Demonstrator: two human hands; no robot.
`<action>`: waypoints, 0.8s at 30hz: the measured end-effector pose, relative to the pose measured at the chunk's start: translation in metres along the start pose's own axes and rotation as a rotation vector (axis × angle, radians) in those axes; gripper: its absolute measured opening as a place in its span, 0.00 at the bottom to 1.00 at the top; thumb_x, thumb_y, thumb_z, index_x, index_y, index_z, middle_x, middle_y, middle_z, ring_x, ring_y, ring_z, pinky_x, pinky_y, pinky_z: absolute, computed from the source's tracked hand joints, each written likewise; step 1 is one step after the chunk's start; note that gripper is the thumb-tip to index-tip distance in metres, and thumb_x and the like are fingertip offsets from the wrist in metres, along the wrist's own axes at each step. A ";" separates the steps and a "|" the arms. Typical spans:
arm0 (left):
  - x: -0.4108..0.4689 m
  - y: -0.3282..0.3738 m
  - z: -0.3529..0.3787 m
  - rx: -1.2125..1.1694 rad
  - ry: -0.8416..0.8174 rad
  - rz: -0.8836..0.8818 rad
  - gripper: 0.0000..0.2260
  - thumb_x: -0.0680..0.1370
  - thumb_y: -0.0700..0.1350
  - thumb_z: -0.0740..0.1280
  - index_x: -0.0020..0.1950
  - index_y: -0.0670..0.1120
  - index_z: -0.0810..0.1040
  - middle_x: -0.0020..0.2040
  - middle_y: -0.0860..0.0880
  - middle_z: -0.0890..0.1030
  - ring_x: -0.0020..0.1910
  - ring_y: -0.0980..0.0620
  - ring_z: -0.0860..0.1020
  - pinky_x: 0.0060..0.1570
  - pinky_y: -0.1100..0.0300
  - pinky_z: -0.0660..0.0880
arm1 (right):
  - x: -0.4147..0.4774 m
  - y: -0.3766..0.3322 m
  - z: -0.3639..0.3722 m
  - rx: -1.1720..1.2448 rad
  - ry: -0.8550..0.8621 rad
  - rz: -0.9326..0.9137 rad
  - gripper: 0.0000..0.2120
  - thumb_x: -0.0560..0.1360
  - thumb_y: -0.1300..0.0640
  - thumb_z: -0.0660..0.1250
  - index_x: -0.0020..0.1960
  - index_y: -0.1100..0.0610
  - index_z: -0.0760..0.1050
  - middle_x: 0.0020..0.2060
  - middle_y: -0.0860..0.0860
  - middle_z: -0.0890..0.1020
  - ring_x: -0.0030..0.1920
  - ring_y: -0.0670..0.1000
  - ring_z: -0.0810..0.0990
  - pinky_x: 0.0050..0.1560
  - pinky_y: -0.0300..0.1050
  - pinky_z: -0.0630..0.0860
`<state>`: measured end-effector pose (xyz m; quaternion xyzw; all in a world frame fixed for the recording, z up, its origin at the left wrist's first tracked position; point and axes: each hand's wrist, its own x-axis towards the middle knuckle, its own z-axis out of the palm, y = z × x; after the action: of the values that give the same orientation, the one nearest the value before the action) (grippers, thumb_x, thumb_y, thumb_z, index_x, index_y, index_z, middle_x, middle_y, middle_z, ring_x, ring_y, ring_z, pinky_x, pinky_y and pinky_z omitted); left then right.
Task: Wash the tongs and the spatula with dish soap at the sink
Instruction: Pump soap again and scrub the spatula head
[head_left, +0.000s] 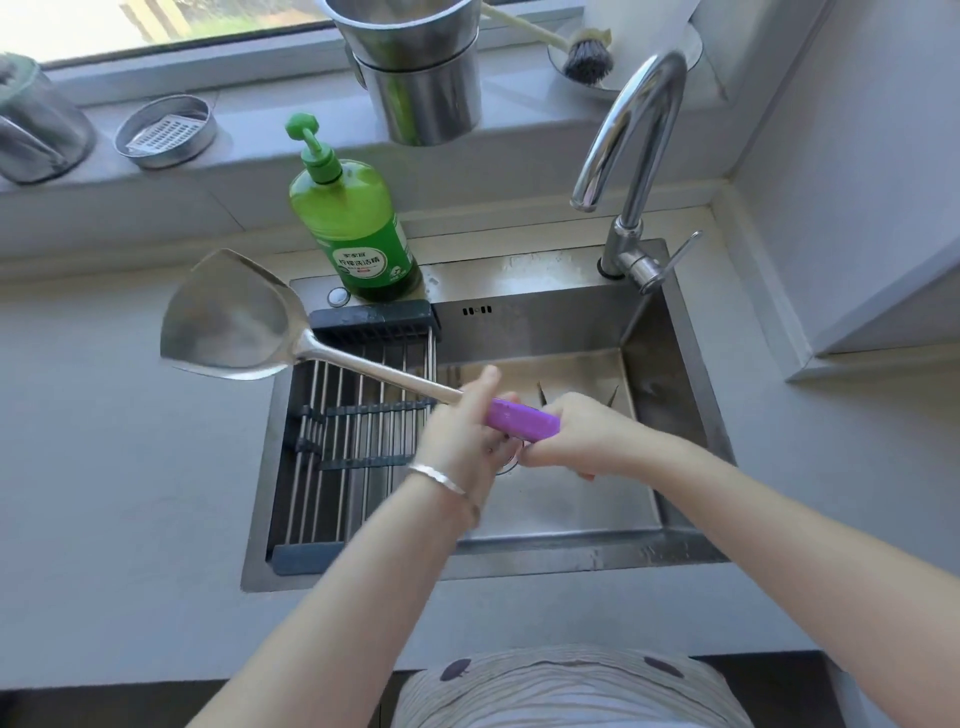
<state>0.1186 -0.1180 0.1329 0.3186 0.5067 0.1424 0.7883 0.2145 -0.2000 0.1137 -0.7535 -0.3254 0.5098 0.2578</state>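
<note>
Green dish soap bottle (353, 223) — white label (371, 265) with Chinese print, "柠檬洗洁精" — smaller lines too blurred

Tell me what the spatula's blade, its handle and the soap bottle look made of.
Broad silver spatula blade: likely stainless steel, smooth and semi-glossy, showing soft reflections.
Purple spatula handle: probably plastic or silicone, matte and evenly coloured; I cannot tell which.
Green pump soap bottle: translucent plastic, glossy, with light showing through it.

Bright daylight enters through the window (171, 21) at top, blown out to white. Shadows soft and faint. Specular glare on faucet (628, 234) and spatula (234, 322). Wide-angle bending of straight lines toward edges. Overall slightly soft; corners blurred.
</note>
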 end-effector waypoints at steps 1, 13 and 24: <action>-0.002 -0.006 0.006 0.025 0.036 0.029 0.05 0.79 0.44 0.63 0.47 0.43 0.69 0.41 0.44 0.77 0.41 0.47 0.79 0.43 0.54 0.78 | 0.003 -0.001 0.005 -0.014 0.063 -0.028 0.16 0.69 0.58 0.67 0.26 0.53 0.65 0.21 0.47 0.65 0.22 0.46 0.63 0.26 0.38 0.60; 0.009 -0.011 -0.014 0.317 0.291 0.266 0.06 0.80 0.43 0.60 0.44 0.45 0.68 0.29 0.49 0.77 0.25 0.54 0.77 0.37 0.57 0.79 | -0.010 0.024 0.001 -0.598 0.054 -0.134 0.12 0.73 0.46 0.66 0.35 0.48 0.68 0.36 0.45 0.76 0.40 0.47 0.73 0.33 0.38 0.65; 0.025 0.041 -0.102 1.533 0.285 0.284 0.09 0.76 0.51 0.62 0.41 0.49 0.75 0.30 0.51 0.73 0.28 0.52 0.71 0.27 0.63 0.65 | 0.006 0.003 -0.032 -0.515 0.106 -0.063 0.06 0.76 0.50 0.63 0.46 0.51 0.76 0.39 0.42 0.75 0.46 0.47 0.76 0.46 0.40 0.72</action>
<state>0.0431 -0.0363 0.1126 0.8130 0.5141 -0.1076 0.2511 0.2463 -0.1994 0.1188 -0.8094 -0.4537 0.3619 0.0898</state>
